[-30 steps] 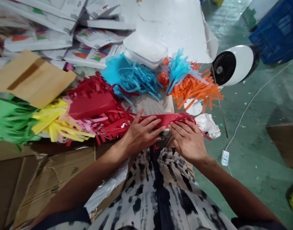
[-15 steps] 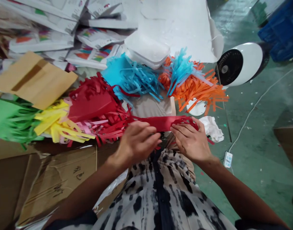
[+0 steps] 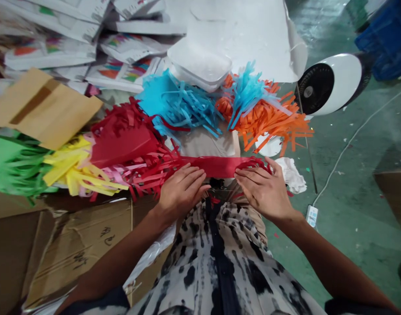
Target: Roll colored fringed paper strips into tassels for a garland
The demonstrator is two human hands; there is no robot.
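A red fringed paper strip (image 3: 220, 166) lies across the near edge of the work surface, in front of my lap. My left hand (image 3: 182, 192) rests on its left part with fingers stretched flat and close together. My right hand (image 3: 264, 190) presses on its right end, fingers extended and slightly spread. Both hands lie on the strip rather than gripping it. The strip runs left into a heap of red fringed paper (image 3: 128, 140).
Heaps of cut fringe lie beyond: blue (image 3: 177, 103), orange (image 3: 269, 118), yellow (image 3: 75, 168), green (image 3: 10, 164). A white tray (image 3: 200, 63), printed packets (image 3: 89, 43) and brown cardboard (image 3: 39, 107) sit further back. A small fan (image 3: 332, 83), a cable and a power strip (image 3: 311, 215) are on the green floor.
My left hand curled on the strip half a second ago and has flattened again, a little further left. My right hand stayed on the right end. The view shifted slightly.
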